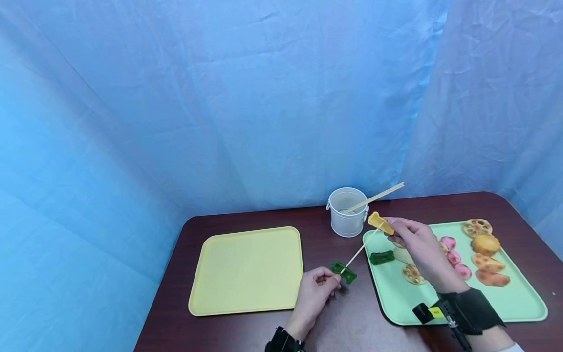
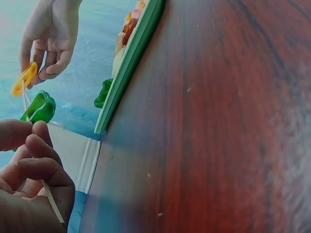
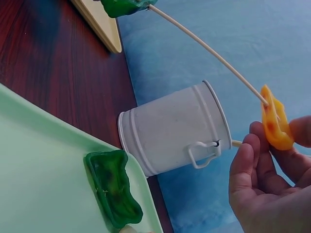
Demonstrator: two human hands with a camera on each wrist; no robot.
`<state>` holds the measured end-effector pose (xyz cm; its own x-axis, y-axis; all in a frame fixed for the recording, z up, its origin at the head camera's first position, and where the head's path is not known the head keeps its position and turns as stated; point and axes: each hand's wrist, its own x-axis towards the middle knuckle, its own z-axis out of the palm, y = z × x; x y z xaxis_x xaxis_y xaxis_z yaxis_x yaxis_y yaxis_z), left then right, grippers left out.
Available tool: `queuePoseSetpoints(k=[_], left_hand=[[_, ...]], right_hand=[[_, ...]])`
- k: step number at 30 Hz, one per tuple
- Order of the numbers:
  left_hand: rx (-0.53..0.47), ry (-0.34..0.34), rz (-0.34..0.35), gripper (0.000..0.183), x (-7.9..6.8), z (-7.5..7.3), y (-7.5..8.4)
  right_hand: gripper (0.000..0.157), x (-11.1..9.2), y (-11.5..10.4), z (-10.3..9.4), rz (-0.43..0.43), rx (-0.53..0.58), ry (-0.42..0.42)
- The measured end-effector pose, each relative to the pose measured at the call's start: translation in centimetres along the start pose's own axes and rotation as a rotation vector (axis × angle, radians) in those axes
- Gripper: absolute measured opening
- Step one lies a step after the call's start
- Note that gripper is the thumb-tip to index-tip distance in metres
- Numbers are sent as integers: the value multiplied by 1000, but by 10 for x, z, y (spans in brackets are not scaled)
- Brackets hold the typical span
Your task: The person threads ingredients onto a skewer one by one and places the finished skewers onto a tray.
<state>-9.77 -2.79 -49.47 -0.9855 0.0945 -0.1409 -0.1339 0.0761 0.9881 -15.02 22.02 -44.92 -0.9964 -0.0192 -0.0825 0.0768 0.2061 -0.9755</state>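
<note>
My left hand [image 1: 315, 289] pinches a thin wooden skewer [image 1: 361, 249] close below a green pepper piece [image 1: 350, 275] threaded on it. In the left wrist view, the skewer's lower end [image 2: 52, 203] sticks out beneath the curled fingers. At the far end, my right hand [image 1: 418, 247] holds a yellow pepper piece [image 3: 278, 130] between thumb and fingers. The skewer's tip has entered that piece in the right wrist view. Over the green tray's upper left side hangs the right hand, covering some food pieces.
A white bucket [image 1: 347, 226] holding more skewers [image 1: 381, 194] stands at the back. The green tray [image 1: 398, 305] carries another green pepper piece [image 1: 381, 257], lotus root slices [image 1: 477, 227], pink pieces [image 1: 454, 257] and brownish pieces [image 1: 492, 278]. A yellow tray [image 1: 248, 271] lies at left.
</note>
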Motion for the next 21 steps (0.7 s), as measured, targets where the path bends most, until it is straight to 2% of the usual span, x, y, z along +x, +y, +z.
queuePoseSetpoints(k=[4,9,14,21], left_hand=[[10,6,-3,17,1,1,-1],[11,13,-19,17,6,1,-11],[-25,6,-31,16,9,1,-18],[-73,-23,-28,21,8,2,-18]], right_hand=[[68,0,0,0,9,-19,-14],[70,0,2,4,23,-19,-22],[71,0,4,8,24,-27,-4],[65,-4,6,17,17,-81,14]])
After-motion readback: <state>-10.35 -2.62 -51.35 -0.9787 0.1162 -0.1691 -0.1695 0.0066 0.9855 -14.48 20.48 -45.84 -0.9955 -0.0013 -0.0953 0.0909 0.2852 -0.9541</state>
